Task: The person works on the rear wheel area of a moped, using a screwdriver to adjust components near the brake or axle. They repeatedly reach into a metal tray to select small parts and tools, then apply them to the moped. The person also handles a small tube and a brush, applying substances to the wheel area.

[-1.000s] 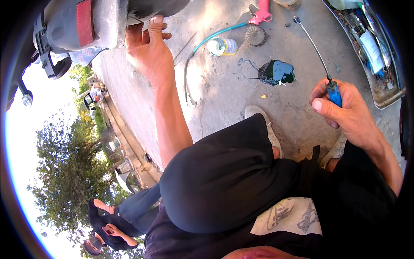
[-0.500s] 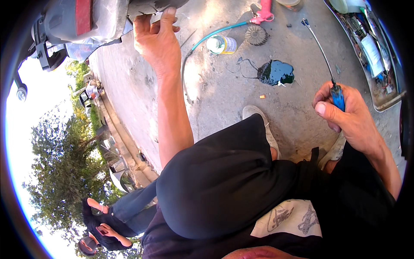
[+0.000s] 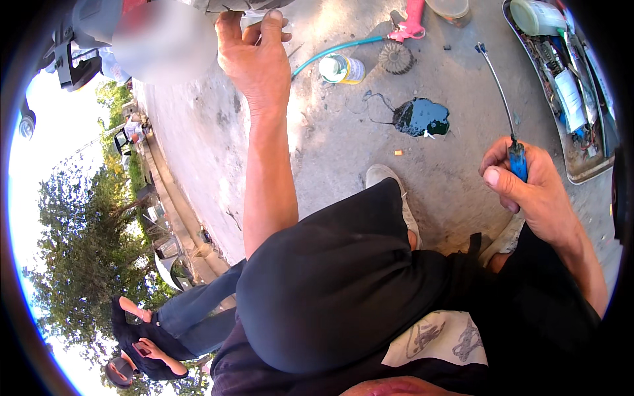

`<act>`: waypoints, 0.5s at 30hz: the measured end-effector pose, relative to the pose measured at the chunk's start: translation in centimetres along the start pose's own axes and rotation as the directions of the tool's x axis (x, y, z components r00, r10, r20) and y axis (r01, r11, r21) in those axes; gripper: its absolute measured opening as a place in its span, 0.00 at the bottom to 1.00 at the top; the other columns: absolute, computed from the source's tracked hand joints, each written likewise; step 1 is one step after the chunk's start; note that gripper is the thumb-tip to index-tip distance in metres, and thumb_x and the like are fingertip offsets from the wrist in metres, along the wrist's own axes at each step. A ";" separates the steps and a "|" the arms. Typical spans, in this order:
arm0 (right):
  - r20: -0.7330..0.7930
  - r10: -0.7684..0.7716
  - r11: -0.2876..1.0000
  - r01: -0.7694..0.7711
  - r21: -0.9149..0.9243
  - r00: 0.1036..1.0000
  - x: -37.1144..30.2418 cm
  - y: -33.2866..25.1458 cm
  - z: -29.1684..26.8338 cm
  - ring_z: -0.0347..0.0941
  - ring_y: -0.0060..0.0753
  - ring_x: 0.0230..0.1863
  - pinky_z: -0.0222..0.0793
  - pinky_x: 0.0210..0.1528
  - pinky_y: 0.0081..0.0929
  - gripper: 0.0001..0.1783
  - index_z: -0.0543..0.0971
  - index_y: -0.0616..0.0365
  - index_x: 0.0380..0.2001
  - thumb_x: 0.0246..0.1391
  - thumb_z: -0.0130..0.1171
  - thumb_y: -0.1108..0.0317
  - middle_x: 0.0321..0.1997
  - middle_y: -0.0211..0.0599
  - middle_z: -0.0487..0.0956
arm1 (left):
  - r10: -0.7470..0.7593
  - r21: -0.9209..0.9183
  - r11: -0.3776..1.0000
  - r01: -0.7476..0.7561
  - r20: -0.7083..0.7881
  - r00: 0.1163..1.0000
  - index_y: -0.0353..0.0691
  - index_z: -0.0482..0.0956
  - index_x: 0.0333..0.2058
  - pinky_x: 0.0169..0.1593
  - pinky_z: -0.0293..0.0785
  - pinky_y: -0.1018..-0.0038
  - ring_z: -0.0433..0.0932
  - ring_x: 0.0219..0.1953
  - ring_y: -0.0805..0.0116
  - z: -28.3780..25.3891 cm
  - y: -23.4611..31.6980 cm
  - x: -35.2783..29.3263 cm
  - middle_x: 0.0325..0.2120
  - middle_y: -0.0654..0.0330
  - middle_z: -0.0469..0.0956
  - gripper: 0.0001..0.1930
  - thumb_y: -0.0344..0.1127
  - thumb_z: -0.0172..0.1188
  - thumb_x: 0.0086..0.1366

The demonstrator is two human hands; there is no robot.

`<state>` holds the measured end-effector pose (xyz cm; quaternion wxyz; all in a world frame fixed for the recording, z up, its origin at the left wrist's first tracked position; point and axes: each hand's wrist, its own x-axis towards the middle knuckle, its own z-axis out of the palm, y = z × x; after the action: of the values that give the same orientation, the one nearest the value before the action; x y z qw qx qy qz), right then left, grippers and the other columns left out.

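My left hand (image 3: 256, 66) reaches up to the lower edge of a scooter-like vehicle part (image 3: 241, 5) at the top. Its fingers are curled there, and what they grip is hidden. Over at the right, my right hand (image 3: 531, 181) is wrapped round the blue handle of a thin tool (image 3: 517, 162). The tool's slim, slightly bent metal shaft points up and away, ending in a small dark forked tip. Its tip is above the concrete, touching nothing I can see.
A dark oil puddle (image 3: 422, 117) spreads on the concrete. Beyond it are a can (image 3: 341, 68), a ribbed round metal part (image 3: 396, 58) and a pink air gun (image 3: 408, 23) with a teal hose. A tool tray (image 3: 581, 168) stands right. A person (image 3: 155, 346) holds a phone at lower left.
The view has shifted slightly, so the ground things sit a little differently. My left hand stays at the vehicle's edge, and my right hand keeps the blue-handled tool.
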<state>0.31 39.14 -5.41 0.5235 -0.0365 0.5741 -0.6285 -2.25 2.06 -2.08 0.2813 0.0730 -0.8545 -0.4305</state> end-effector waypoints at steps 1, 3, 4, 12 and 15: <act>-0.002 0.006 1.000 -0.006 0.001 1.000 -0.1 -0.1 0.0 0.60 0.11 0.23 0.54 0.24 0.17 0.14 0.77 0.59 0.36 0.63 0.66 0.59 0.23 0.19 0.68 | 0.001 0.001 1.000 -0.001 -0.009 1.000 0.27 0.69 0.56 0.33 0.84 0.71 0.84 0.39 0.63 0.1 0.0 -0.1 0.53 0.49 0.77 0.23 0.24 0.66 0.65; -0.009 0.017 1.000 -0.017 0.004 1.000 -0.3 -0.3 0.0 0.60 0.11 0.23 0.54 0.24 0.17 0.13 0.77 0.60 0.36 0.63 0.66 0.60 0.24 0.19 0.68 | 0.029 0.003 1.000 -0.029 -0.003 1.000 0.26 0.69 0.57 0.32 0.83 0.72 0.84 0.38 0.63 0.4 0.5 -0.3 0.52 0.49 0.77 0.23 0.26 0.66 0.67; -0.012 0.021 1.000 -0.020 0.005 1.000 -0.3 -0.3 0.0 0.60 0.11 0.23 0.54 0.24 0.17 0.13 0.78 0.60 0.36 0.63 0.66 0.61 0.24 0.19 0.68 | 0.043 0.005 0.999 -0.043 -0.002 0.999 0.26 0.69 0.57 0.32 0.82 0.72 0.83 0.38 0.64 0.6 0.7 -0.3 0.51 0.49 0.77 0.23 0.27 0.66 0.67; -0.029 0.034 0.999 -0.034 0.003 0.999 -0.4 -0.4 0.2 0.62 0.12 0.24 0.58 0.26 0.16 0.12 0.78 0.60 0.38 0.64 0.66 0.62 0.25 0.21 0.71 | 0.019 -0.116 0.993 -0.024 -0.048 0.999 0.31 0.68 0.59 0.33 0.78 0.75 0.80 0.38 0.70 0.1 -0.5 0.8 0.50 0.55 0.76 0.28 0.42 0.67 0.70; -0.030 0.024 1.000 -0.024 -0.009 0.999 -0.3 -0.1 0.3 0.63 0.12 0.24 0.58 0.26 0.17 0.13 0.78 0.61 0.39 0.64 0.66 0.61 0.25 0.21 0.71 | -0.070 -0.106 0.992 0.062 -0.069 0.995 0.30 0.67 0.60 0.32 0.78 0.75 0.80 0.36 0.69 0.2 0.3 1.7 0.48 0.54 0.76 0.31 0.44 0.70 0.68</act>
<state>0.60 39.12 -5.12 0.5222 -0.0229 0.5853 -0.6199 -3.76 1.70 -1.22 0.3012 0.1022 -0.8172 -0.4806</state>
